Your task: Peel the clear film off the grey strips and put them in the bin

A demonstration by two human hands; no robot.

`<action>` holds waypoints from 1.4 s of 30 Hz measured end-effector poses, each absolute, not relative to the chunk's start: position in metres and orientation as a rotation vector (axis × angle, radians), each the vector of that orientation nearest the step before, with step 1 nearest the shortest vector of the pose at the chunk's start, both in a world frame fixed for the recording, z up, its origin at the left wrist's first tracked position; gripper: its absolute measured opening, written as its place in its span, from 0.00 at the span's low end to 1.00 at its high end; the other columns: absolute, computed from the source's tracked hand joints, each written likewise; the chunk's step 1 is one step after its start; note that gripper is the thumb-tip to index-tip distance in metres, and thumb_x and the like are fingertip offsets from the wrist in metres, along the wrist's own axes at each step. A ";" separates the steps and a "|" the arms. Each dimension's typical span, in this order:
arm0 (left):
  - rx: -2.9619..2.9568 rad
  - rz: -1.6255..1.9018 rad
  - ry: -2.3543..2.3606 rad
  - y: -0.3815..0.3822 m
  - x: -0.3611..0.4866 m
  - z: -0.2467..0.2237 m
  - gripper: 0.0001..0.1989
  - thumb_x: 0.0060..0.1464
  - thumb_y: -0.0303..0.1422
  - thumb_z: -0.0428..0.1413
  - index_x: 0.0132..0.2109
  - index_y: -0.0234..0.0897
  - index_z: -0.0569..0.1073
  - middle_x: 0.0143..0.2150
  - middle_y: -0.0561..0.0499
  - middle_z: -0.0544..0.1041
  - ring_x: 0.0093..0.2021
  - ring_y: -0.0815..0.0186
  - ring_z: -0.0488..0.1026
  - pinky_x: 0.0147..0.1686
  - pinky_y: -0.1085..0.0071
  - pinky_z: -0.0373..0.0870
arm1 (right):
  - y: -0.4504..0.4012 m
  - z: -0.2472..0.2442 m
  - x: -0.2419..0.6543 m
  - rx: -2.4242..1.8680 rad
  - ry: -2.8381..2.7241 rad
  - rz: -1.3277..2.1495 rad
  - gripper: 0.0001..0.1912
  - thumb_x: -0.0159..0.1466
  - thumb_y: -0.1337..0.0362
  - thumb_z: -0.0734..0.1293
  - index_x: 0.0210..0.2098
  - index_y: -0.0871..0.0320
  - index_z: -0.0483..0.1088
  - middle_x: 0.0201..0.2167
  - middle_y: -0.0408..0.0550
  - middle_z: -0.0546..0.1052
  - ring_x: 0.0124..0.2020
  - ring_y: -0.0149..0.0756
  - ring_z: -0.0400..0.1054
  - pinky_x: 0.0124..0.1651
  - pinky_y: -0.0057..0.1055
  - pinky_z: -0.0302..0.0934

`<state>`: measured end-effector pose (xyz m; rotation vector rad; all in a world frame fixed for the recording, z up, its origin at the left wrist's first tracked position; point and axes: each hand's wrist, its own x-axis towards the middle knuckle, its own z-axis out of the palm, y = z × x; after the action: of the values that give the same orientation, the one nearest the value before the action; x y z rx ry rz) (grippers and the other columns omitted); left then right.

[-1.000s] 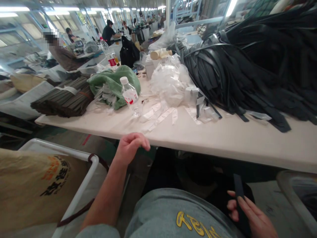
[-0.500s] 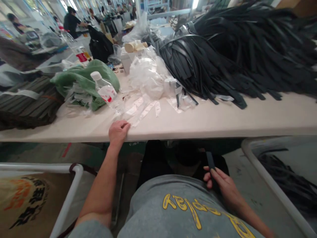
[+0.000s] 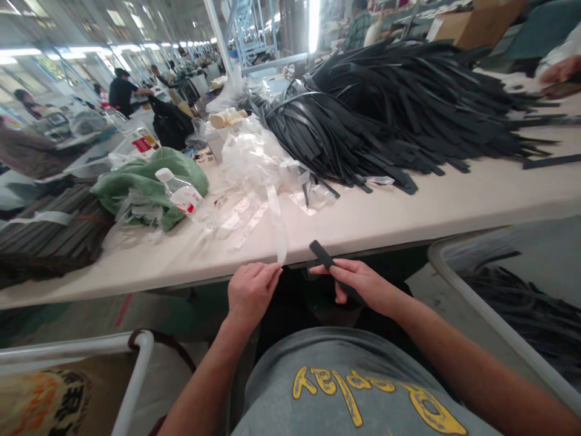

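Observation:
Pinched between the fingertips of my left hand is the lower end of a white translucent strip, which stretches up to a pile of clear strips on the table. My right hand grips a dark flat strap just off the table's front edge, its end pointing up and left. The two hands are apart, and the white strip does not touch the strap. A big heap of black straps lies behind them on the table.
A plastic bottle leans on green cloth at left, beside stacked dark strips. White-framed carts stand below left and right. Another person's hand is at far right; others work behind.
My left hand has moved right from the table edge and now holds a white strip. My right hand has risen toward the edge with the dark strap. The view has tilted up.

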<state>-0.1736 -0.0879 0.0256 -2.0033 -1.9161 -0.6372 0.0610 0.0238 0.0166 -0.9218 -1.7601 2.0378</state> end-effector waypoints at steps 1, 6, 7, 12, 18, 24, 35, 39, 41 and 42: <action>-2.034 -0.607 -1.923 -0.089 -0.171 0.024 0.11 0.62 0.35 0.52 0.40 0.40 0.79 0.30 0.50 0.80 0.32 0.65 0.74 0.36 0.69 0.65 | 0.029 0.023 0.047 -0.867 -1.810 2.047 0.25 0.66 0.49 0.62 0.52 0.62 0.73 0.17 0.39 0.70 0.20 0.28 0.65 0.28 0.25 0.60; -2.114 -0.671 -2.019 -0.097 -0.160 0.023 0.11 0.62 0.36 0.52 0.41 0.41 0.79 0.31 0.48 0.80 0.33 0.64 0.74 0.37 0.68 0.66 | 0.048 0.030 -0.008 -0.785 -1.934 2.030 0.17 0.63 0.57 0.64 0.43 0.63 0.76 0.22 0.41 0.73 0.17 0.24 0.65 0.22 0.21 0.59; -2.122 -0.743 -2.074 -0.099 -0.159 0.023 0.11 0.60 0.38 0.53 0.41 0.41 0.79 0.32 0.48 0.80 0.33 0.63 0.75 0.38 0.68 0.66 | 0.050 0.028 -0.014 -0.791 -1.945 2.004 0.15 0.63 0.58 0.65 0.41 0.63 0.76 0.23 0.42 0.74 0.17 0.23 0.64 0.21 0.20 0.58; -1.885 -1.545 -2.629 -0.101 -0.161 0.019 0.18 0.56 0.45 0.56 0.47 0.38 0.76 0.38 0.48 0.81 0.34 0.63 0.76 0.38 0.68 0.71 | 0.053 0.026 -0.012 -0.802 -1.997 1.850 0.11 0.62 0.64 0.63 0.36 0.63 0.76 0.20 0.41 0.74 0.16 0.24 0.65 0.21 0.20 0.58; -2.061 -2.085 -2.989 -0.074 -0.155 0.003 0.18 0.52 0.44 0.59 0.43 0.34 0.80 0.36 0.47 0.81 0.36 0.61 0.76 0.39 0.67 0.70 | 0.050 0.029 -0.001 -0.818 -2.070 1.770 0.11 0.62 0.66 0.62 0.35 0.63 0.76 0.16 0.40 0.72 0.16 0.26 0.66 0.22 0.21 0.58; -1.848 -2.440 -3.105 -0.055 -0.138 -0.009 0.16 0.47 0.42 0.64 0.34 0.32 0.80 0.29 0.49 0.79 0.29 0.67 0.73 0.36 0.69 0.69 | 0.048 0.028 0.019 -0.898 -2.025 1.657 0.15 0.65 0.61 0.60 0.40 0.62 0.75 0.12 0.37 0.67 0.15 0.27 0.64 0.23 0.22 0.57; -0.498 -3.532 -2.668 -0.028 -0.116 0.005 0.17 0.42 0.41 0.69 0.32 0.33 0.76 0.29 0.51 0.78 0.29 0.68 0.77 0.33 0.74 0.73 | -0.014 0.024 0.087 -1.020 -2.212 1.555 0.18 0.68 0.58 0.57 0.32 0.60 0.74 0.18 0.40 0.66 0.17 0.27 0.63 0.21 0.22 0.54; -0.671 -3.513 -2.714 -0.027 -0.109 0.006 0.19 0.39 0.42 0.70 0.31 0.32 0.76 0.28 0.50 0.78 0.30 0.67 0.77 0.32 0.74 0.72 | -0.011 0.025 0.085 -1.019 -2.179 1.552 0.17 0.68 0.60 0.57 0.33 0.60 0.73 0.17 0.40 0.66 0.17 0.27 0.62 0.22 0.22 0.54; -0.684 -3.513 -2.707 -0.027 -0.108 0.007 0.20 0.35 0.42 0.71 0.31 0.33 0.76 0.28 0.51 0.78 0.29 0.67 0.76 0.32 0.74 0.72 | -0.008 0.026 0.085 -1.039 -2.153 1.555 0.17 0.68 0.59 0.57 0.32 0.60 0.73 0.17 0.40 0.66 0.17 0.28 0.63 0.21 0.22 0.54; -0.682 -3.516 -2.698 -0.028 -0.108 0.007 0.20 0.33 0.42 0.72 0.30 0.33 0.76 0.28 0.51 0.78 0.29 0.68 0.76 0.32 0.74 0.72 | -0.007 0.025 0.085 -1.053 -2.139 1.559 0.18 0.68 0.58 0.57 0.32 0.60 0.73 0.17 0.40 0.66 0.17 0.28 0.63 0.21 0.22 0.55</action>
<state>-0.1080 -0.0281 0.0074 -0.6822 -2.6975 -3.5155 0.0849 -0.0069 0.0253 -1.0530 -2.1394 1.5592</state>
